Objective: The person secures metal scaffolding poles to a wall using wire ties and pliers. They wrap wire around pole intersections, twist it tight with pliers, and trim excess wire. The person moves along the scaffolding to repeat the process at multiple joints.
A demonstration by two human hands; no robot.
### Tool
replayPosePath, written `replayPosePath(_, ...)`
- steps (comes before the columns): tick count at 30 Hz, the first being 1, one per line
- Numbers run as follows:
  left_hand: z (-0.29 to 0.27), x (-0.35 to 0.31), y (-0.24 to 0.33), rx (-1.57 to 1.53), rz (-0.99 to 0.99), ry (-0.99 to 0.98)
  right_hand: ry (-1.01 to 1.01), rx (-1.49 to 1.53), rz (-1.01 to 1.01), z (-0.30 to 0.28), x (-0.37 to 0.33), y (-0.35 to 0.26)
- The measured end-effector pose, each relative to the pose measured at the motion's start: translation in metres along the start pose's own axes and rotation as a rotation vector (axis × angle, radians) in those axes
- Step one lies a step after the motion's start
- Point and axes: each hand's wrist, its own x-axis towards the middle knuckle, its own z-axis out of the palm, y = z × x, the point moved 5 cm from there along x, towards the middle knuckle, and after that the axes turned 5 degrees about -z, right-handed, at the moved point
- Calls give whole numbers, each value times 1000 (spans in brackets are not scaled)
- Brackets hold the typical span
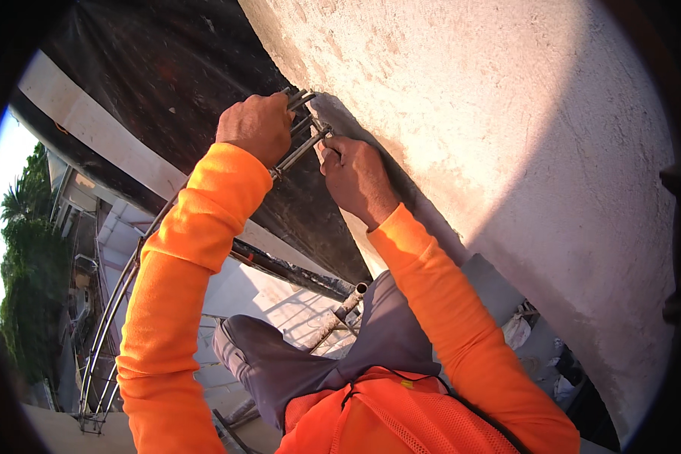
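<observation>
A slim rebar cage (300, 151), made of thin steel rods tied with cross ties, meets the edge of the concrete wall in front of me. My left hand (256, 130) is closed around its rods, and several rod ends poke out past the knuckles. On the cage's corner beside the wall, my right hand (359, 180) is closed with thumb and forefinger pinched at the rods; its other fingers are curled out of sight. From my left wrist the long rods (117, 299) bow away down to the lower left.
A rough concrete wall (461, 113) fills the right side, partly shaded. Dark sheeting (166, 68) hangs behind the hands. Below are a scaffold pipe (348, 303), a dark beam (295, 278) and a drop to lower levels. Trees (34, 265) stand far left; debris (517, 331) lies lower right.
</observation>
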Motion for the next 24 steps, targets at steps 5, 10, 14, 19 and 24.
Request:
replayPosePath(5,-3,3,-7,-247,-47,-58,31,21,-16,14,24,-3)
replayPosePath(10,6,29,-18,-635,-172,-533,26,91,23,21,21,9)
replayPosePath(14,7,32,-18,-596,-109,-533,72,187,34,29,23,11)
replayPosePath(19,5,35,-23,-624,-71,-646,56,258,40,34,29,8)
replayPosePath(24,12,49,-27,-709,-39,-870,34,424,130,33,30,16)
